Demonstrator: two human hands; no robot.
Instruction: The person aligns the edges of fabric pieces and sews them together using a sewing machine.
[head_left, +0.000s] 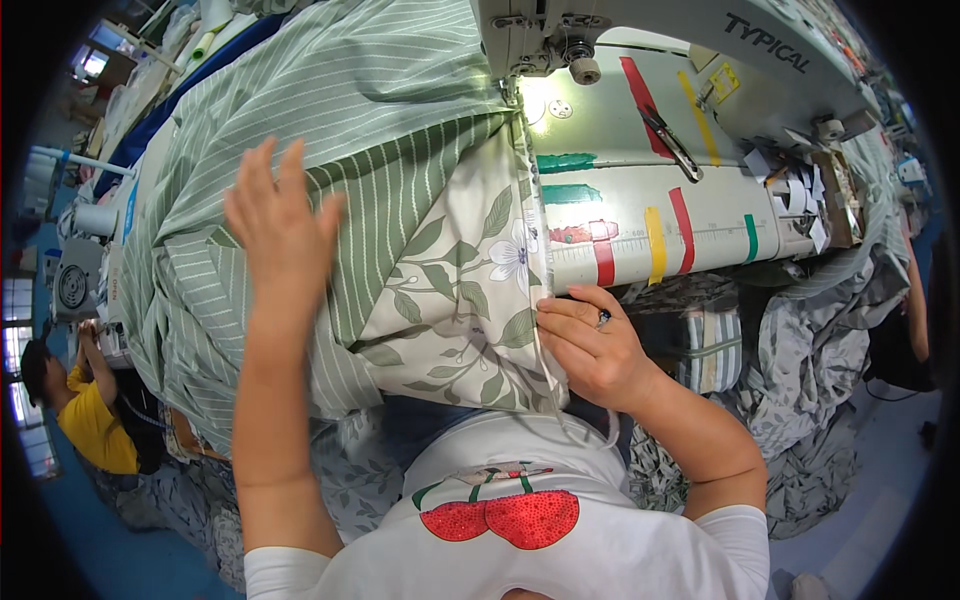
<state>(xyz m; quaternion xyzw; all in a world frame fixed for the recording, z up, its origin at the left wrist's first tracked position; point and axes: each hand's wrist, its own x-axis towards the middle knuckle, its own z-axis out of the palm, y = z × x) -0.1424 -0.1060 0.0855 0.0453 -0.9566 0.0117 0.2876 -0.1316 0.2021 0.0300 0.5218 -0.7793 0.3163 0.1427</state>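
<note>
Green-and-white striped cotton fabric (pixel 300 110) with a cream leaf-and-flower print panel (pixel 460 290) folded over it lies across the pale sewing-machine table (pixel 640 170). It runs from the needle area (pixel 512 92) down to the table's near edge and hangs over toward the person. The seam edge of the print panel runs in a straight line down from the needle.

Left hand (pixel 280 215): open flat, fingers spread, palm down on the striped cloth left of the seam, gripping nothing. Right hand (pixel 590 345): fingers curled, pinching the hem edge of the print panel at the table's near edge; ring on one finger.

Step looks like feeding a long seam, the left hand flattening, the right guiding the edge. Next move likely calls for keeping the edge lined up with the needle while both hands push the cloth forward evenly.

Around: coloured tape strips (pixel 660 240) on the table, small metal scissors (pixel 670 140), white machine head (pixel 700 30), heaps of grey fabric (pixel 800 340) at right, another worker in a yellow shirt (pixel 90 425) far left.
</note>
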